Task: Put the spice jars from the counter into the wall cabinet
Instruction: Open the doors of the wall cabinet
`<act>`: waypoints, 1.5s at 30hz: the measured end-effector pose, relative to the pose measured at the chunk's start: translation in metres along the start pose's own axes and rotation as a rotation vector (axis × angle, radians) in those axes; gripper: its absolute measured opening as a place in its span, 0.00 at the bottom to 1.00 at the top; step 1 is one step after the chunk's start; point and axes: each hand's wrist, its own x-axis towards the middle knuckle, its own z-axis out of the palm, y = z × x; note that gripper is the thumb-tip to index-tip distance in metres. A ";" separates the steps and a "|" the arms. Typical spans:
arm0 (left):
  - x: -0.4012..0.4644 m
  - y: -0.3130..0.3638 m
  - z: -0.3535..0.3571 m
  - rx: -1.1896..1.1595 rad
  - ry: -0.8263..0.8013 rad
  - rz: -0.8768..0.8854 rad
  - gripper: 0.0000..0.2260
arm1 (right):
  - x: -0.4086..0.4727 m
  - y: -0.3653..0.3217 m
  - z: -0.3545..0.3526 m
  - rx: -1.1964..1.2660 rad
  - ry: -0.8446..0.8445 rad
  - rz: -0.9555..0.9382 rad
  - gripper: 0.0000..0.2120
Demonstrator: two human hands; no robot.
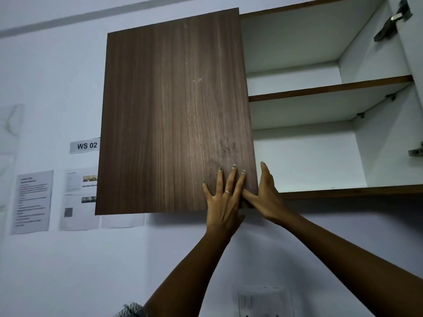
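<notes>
The wall cabinet (343,189) hangs overhead with its right half open, showing two white shelves with nothing on them. Its dark wood left door (174,115) stands partly swung out. My left hand (225,200) lies flat on the door's lower right corner, fingers straight and spread. My right hand (264,193) holds the door's right edge near the bottom, thumb on the front face and fingers straight up behind the edge. No spice jars or counter appear in the head view.
The right door is swung far open at the frame's right edge, with its hinges (392,21) showing. A "WS 02" label (85,145) and several printed sheets (33,201) are stuck on the wall at left. A wall socket (263,300) sits below.
</notes>
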 end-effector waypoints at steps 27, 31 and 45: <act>-0.017 0.007 -0.014 0.199 0.276 -0.085 0.34 | -0.014 -0.010 0.017 0.240 0.134 0.064 0.22; -0.031 0.008 -0.030 0.110 0.248 -0.077 0.38 | -0.032 -0.028 0.012 0.287 0.169 0.042 0.23; -0.091 -0.028 -0.107 -0.226 0.232 -0.010 0.40 | -0.108 -0.140 0.005 0.157 0.376 0.004 0.21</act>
